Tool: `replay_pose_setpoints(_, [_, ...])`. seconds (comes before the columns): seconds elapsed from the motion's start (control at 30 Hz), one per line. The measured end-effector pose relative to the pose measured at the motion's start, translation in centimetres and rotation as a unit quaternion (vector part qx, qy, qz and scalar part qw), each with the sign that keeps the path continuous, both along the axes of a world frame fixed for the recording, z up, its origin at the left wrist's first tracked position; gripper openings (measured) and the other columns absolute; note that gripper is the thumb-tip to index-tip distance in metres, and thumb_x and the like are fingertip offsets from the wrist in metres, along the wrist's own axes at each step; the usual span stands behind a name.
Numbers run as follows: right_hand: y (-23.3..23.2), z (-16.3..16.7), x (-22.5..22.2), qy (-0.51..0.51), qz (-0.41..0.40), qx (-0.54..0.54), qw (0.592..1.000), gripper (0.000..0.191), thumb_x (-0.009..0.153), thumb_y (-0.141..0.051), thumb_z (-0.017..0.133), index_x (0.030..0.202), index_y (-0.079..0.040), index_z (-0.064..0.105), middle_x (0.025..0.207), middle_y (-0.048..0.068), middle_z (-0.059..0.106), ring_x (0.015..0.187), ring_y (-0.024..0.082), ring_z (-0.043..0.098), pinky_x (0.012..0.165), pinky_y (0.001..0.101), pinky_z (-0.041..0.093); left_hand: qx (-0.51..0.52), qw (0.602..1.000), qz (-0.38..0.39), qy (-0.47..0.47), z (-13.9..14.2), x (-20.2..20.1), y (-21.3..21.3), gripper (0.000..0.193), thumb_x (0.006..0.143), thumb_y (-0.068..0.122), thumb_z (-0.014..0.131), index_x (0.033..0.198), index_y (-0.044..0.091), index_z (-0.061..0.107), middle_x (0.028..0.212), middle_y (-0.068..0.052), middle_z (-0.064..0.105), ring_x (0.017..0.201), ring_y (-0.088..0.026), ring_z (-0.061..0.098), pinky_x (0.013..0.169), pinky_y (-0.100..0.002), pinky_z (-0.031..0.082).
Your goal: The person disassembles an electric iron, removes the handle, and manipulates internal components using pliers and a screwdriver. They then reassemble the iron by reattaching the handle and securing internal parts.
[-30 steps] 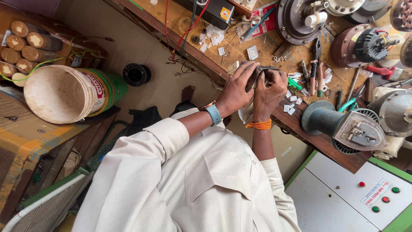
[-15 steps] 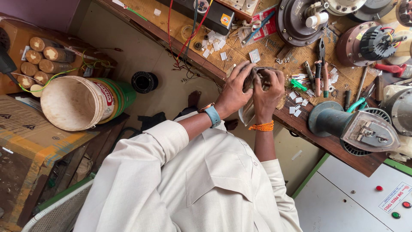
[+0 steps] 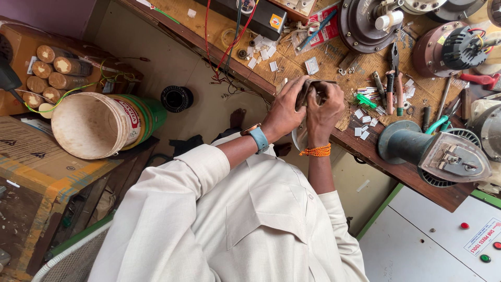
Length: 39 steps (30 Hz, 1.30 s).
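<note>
While your left hand (image 3: 286, 107) cups the small dark metal part (image 3: 309, 90) at the near edge of the workbench (image 3: 365, 143), keep that grip firm so the piece cannot twist. Your right hand (image 3: 324, 108) is closed over its other side, fingers working at it; press there in small, even moves. Mind the loose white scraps (image 3: 365, 122) and pliers (image 3: 395, 78) just beyond.

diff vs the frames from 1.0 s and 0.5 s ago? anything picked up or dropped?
Nothing picked up or dropped. The left hand and right hand keep their grip on the same small dark part at the workbench edge; they closed more tightly over it, hiding most of it. The view drifted a little. The pliers, green-handled tool and bucket have not moved.
</note>
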State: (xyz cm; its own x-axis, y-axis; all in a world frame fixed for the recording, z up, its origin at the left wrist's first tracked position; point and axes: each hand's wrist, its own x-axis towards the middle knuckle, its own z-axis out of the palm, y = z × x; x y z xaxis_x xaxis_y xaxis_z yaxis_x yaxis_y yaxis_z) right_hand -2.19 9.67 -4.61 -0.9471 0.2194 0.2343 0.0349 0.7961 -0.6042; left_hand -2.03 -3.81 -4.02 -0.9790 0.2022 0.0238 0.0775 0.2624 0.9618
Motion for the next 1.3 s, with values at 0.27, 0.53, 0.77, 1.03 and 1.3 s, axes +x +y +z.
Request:
replay_pose_setpoints(0.27, [-0.4, 0.7, 0.7, 0.076, -0.026, -0.046, 0.996, 0.014, 0.093, -0.005, 0.081, 0.101, 0.002, 0.072, 0.103, 0.014, 0.07, 0.095, 0.026, 0.07, 0.08, 0.0404, 0.057, -0.006, 1.0, -0.003, 0.017, 0.6, -0.6, 0.1, 0.07, 0.084, 0.001, 0.069, 0.149, 0.005, 0.046, 0.153, -0.02, 0.042, 0.142, -0.039, 0.047, 0.118, -0.043, 0.043])
replay_pose_setpoints(0.53, [-0.3, 1.1, -0.1, 0.028, -0.023, -0.056, 0.998, 0.012, 0.09, -0.003, 0.077, 0.1, 0.001, 0.072, 0.105, 0.012, 0.07, 0.093, 0.023, 0.072, 0.079, 0.0331, 0.061, 0.001, 1.0, -0.012, 0.003, 0.3, -0.6, 0.1, 0.074, 0.083, 0.0, 0.069, 0.151, 0.004, 0.041, 0.157, -0.022, 0.036, 0.145, -0.041, 0.042, 0.12, -0.043, 0.041])
replay_pose_setpoints(0.77, [-0.8, 1.9, 0.5, 0.03, -0.072, -0.123, 0.989, 0.015, 0.091, -0.005, 0.078, 0.103, 0.003, 0.071, 0.105, 0.012, 0.07, 0.091, 0.022, 0.073, 0.077, 0.0315, 0.061, 0.004, 1.0, -0.025, 0.01, 0.6, -0.5, 0.2, 0.074, 0.083, -0.002, 0.071, 0.151, 0.007, 0.044, 0.159, -0.021, 0.034, 0.148, -0.043, 0.039, 0.121, -0.045, 0.041])
replay_pose_setpoints(1.03, [-0.4, 1.7, -0.2, 0.023, 0.002, -0.084, 0.996, 0.014, 0.092, -0.006, 0.076, 0.103, 0.002, 0.072, 0.107, 0.013, 0.069, 0.094, 0.025, 0.071, 0.079, 0.0311, 0.063, 0.004, 1.0, -0.019, -0.002, 0.6, -0.9, -0.2, 0.077, 0.083, -0.002, 0.071, 0.153, 0.006, 0.041, 0.16, -0.021, 0.031, 0.149, -0.042, 0.037, 0.122, -0.045, 0.04])
replay_pose_setpoints(1.3, [-0.6, 1.0, -0.5, 0.042, -0.034, -0.03, 0.998, 0.009, 0.091, -0.005, 0.079, 0.093, 0.002, 0.074, 0.098, 0.013, 0.071, 0.089, 0.024, 0.07, 0.076, 0.0363, 0.058, -0.01, 1.0, -0.013, -0.008, 0.9, -1.0, -0.1, 0.076, 0.084, -0.004, 0.069, 0.154, 0.004, 0.04, 0.162, -0.02, 0.029, 0.15, -0.04, 0.035, 0.122, -0.043, 0.04])
